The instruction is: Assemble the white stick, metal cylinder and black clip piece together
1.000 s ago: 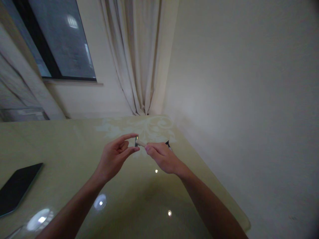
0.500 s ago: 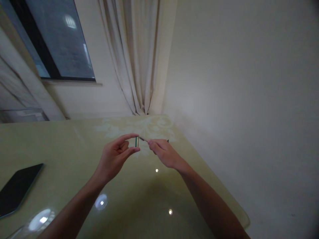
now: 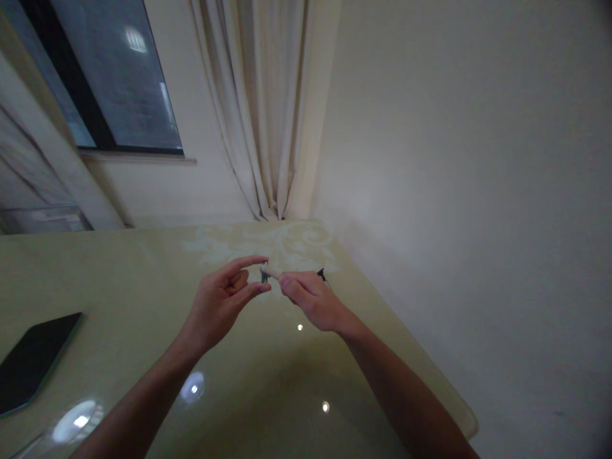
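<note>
Between the thumb and index finger of my left hand point(image 3: 224, 299) is a small thin green piece point(image 3: 264, 274), held upright by its two ends above the table. My right hand point(image 3: 310, 298) is closed round a slim light-coloured tool point(image 3: 272, 272). The tool's far end reaches the green piece and overlaps it in view; whether they touch is too small to tell. A black part point(image 3: 321, 274) sticks out behind the knuckles of my right hand.
The glossy yellow-green table point(image 3: 239, 395) has a dark flat tablet-like device point(image 3: 36, 360) at its left. Curtains point(image 3: 268, 115) and a wall point(image 3: 454, 191) stand beyond its edges. Ceiling lights reflect in the tabletop.
The tool in my right hand has moved left and now overlaps the green piece. More of the black part shows behind my right hand. My left hand has barely moved.
</note>
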### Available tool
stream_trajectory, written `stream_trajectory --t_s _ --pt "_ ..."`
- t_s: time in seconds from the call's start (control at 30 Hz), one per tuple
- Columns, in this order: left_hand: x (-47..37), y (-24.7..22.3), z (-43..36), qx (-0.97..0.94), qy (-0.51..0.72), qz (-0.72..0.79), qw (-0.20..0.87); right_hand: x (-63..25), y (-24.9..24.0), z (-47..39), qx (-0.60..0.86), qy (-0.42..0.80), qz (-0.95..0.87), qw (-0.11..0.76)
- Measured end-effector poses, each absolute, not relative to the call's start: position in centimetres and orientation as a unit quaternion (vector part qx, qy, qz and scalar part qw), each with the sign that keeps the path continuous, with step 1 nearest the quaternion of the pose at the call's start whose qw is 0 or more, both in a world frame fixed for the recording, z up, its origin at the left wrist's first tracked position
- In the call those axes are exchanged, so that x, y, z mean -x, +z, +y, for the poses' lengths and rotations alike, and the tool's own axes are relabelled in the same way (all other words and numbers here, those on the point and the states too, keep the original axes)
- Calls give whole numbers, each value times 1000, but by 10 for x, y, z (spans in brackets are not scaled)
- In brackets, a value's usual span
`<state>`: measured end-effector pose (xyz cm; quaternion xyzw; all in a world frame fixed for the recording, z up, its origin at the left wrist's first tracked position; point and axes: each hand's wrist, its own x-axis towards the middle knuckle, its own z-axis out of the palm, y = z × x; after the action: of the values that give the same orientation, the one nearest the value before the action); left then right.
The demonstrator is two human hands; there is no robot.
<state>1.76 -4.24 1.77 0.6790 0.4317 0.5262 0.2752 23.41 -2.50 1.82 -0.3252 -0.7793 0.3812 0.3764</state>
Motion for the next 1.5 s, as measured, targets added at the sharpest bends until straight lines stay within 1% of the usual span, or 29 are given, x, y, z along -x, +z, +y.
stream_trajectory --t_s 0.07,0.2,0.33,0.5,0.67,0.8,0.97,1.1,1.23,1.3,1.4,1.5 --pt "-18 18 -43 -679 527 433 271 -234 18 -25 326 373 -788 364" --pt "-18 17 -42 -676 531 432 275 -234 18 -25 351 356 -776 383" --pt "-16 15 -41 -677 530 429 276 -234 19 -25 323 366 -795 360" --pt "-16 14 -39 -675 531 427 283 -234 19 -23 366 359 -774 372" --pt "-17 14 -38 -681 527 427 276 -233 17 -23 332 378 -793 343" --pt "-15 10 -36 -681 524 432 273 -234 15 -20 362 366 -775 367" --pt "-14 5 -33 -685 511 435 284 -234 13 -17 340 378 -788 348" --pt "-12 2 -31 -681 514 441 278 -236 8 -11 387 355 -771 361" --pt "-12 0 -27 -681 509 450 274 -237 3 -7 360 383 -781 338" --pt "-13 0 -27 -678 510 456 271 -237 1 -5 367 369 -788 330" --pt "-13 1 -27 -672 514 459 270 -238 2 -5 403 334 -781 340" --pt "-13 2 -27 -675 514 453 273 -236 5 -8 374 359 -786 336"
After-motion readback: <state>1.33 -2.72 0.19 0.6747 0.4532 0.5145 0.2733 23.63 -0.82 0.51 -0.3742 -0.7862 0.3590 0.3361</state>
